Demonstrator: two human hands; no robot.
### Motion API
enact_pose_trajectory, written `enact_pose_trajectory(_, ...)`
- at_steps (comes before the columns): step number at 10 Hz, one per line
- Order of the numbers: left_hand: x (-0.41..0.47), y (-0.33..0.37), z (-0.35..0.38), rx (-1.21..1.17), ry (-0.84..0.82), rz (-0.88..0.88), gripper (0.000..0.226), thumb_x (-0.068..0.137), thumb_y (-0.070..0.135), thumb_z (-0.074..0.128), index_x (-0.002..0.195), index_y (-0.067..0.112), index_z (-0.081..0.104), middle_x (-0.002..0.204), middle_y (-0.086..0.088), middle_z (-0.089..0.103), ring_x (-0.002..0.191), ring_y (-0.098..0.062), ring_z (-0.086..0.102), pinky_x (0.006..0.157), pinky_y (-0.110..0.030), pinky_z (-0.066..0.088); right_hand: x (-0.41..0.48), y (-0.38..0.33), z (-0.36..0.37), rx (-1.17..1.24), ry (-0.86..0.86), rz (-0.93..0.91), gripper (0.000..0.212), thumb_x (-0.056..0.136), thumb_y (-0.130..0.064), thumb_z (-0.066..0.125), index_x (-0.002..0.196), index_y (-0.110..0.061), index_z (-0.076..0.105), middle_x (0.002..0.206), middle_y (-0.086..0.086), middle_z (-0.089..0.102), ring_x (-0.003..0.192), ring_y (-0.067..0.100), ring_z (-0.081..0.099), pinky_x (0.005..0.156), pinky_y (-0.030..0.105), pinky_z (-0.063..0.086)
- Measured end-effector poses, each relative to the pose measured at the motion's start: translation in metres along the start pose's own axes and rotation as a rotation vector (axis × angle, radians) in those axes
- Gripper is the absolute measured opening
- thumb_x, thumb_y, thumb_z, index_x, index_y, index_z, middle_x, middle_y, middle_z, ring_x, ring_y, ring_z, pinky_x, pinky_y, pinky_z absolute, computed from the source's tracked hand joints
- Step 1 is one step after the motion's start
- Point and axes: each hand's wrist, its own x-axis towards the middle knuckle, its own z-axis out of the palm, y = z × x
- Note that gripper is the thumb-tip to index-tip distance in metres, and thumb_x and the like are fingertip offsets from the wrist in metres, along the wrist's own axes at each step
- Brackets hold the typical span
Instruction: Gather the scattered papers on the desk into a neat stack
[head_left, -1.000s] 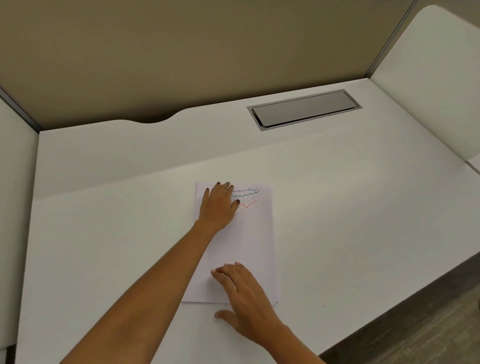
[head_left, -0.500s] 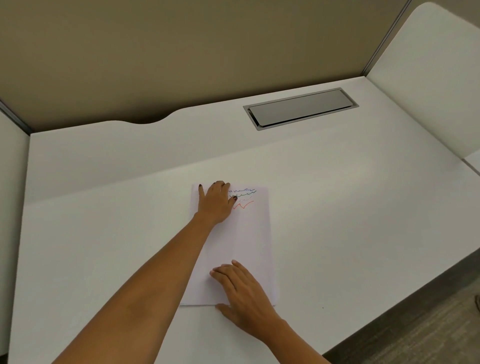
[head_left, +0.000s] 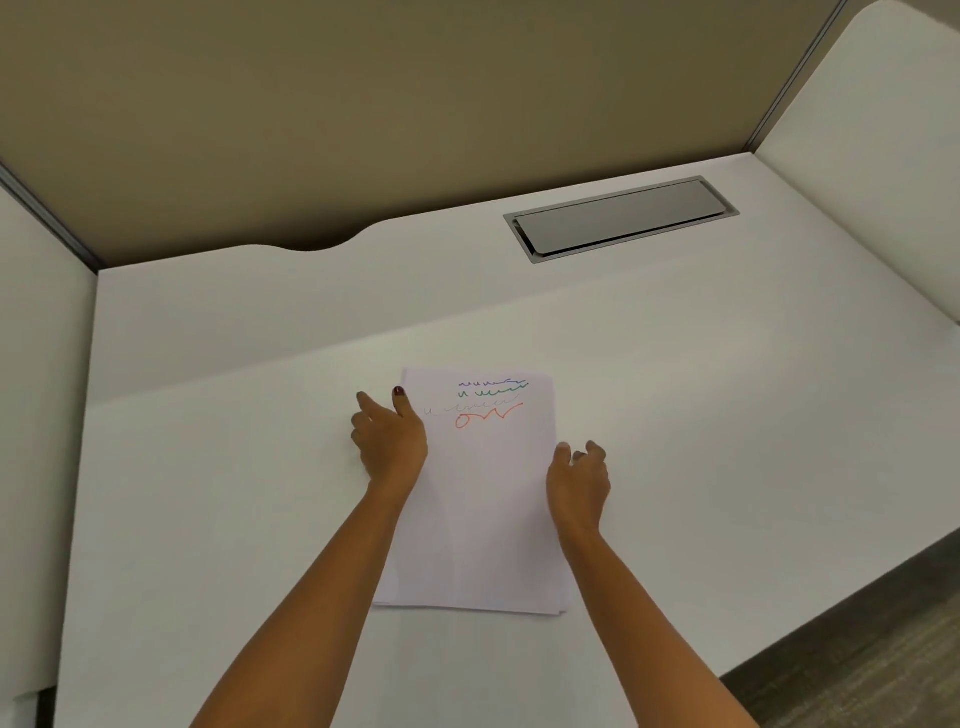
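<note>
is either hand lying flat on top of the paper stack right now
No, the left hand is at the left edge of the paper stack and the right hand at its right edge.

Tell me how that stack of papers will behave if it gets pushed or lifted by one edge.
The stack of papers looks thin, so it would probably droop if lifted by one edge. On the smooth white desk it should slide easily. Sheets already peek out at its near corner, so a push may fan them; the left hand and right hand flanking it could keep them square.
</note>
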Motion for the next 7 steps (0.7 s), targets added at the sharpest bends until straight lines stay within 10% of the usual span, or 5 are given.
enact_pose_trajectory(7,-0.028,0.004,-0.008,-0.06,-0.039,0.032,0.06,0.1,0.044,0.025,0.149,0.01,0.017,0.145,-0.023,0.036,0.131,-0.039,0.039,0.103,-0.048,0.036,-0.013,-0.008,0.009,-0.065,0.022,-0.099,0.052,0.096,-0.024,0.048,0.141,-0.005,0.032,0.134,0.016,0.049,0.124,0.031,0.045,0.099,0.041,0.042)
